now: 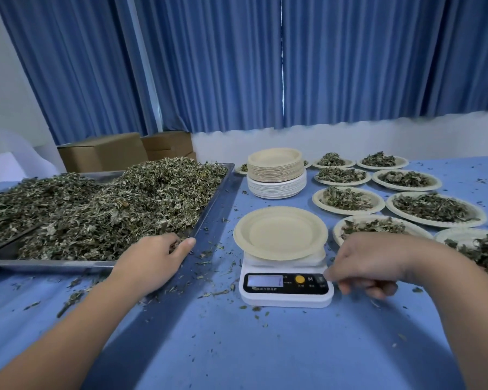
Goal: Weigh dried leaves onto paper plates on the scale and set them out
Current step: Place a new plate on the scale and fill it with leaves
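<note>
Now R hand (369, 266) at scale (286, 288) btn

Both bare forearms reach forward from the near edge of the table (237, 347). The left hand (152, 263) lies palm down left of centre, thumb out, fingers curled round some dried leaves (175, 245). The right hand (369, 266) hangs knuckles up, fingers curled under, one fingertip (328, 278) touching the scale (286, 298).
</note>
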Demonstrator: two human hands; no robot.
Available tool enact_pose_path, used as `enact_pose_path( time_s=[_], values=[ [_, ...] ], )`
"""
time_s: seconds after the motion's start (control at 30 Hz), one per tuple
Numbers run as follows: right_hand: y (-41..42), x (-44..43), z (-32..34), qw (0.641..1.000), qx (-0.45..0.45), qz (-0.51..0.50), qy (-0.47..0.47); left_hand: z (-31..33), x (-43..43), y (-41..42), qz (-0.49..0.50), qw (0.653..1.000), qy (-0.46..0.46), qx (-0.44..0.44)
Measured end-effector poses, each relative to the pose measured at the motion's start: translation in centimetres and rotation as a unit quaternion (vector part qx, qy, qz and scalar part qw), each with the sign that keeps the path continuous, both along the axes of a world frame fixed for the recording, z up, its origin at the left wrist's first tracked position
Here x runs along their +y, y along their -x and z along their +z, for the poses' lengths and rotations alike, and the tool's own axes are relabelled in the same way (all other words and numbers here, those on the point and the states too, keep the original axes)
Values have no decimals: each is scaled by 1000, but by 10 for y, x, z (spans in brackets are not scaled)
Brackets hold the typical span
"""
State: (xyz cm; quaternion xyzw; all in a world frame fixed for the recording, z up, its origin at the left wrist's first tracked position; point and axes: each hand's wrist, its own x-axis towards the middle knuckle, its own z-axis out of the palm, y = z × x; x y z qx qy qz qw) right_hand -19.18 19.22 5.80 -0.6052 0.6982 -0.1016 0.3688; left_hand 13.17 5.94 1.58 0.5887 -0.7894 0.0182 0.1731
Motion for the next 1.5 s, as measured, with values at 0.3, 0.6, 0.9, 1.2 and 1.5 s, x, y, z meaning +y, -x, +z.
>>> enact_pose_path(
  time_s=[0.3,0.6,0.9,1.2,1.5],
  values=[
    [-6,-13,-13,997,-1,-67,-48,7,-7,-2,2,995,-14,103],
    [0,-21,-21,985,-77,-105,-112,18,-15,1,-2,997,-4,83],
    [8,-18,-20,978,-104,-78,-161,28,-16,4,1,993,-21,119],
    [14,-24,-15,950,-271,-146,-56,53,-10,36,-53,983,30,175],
    [15,-32,-22,927,-305,-218,-9,69,6,114,-169,953,50,246]
  ],
)
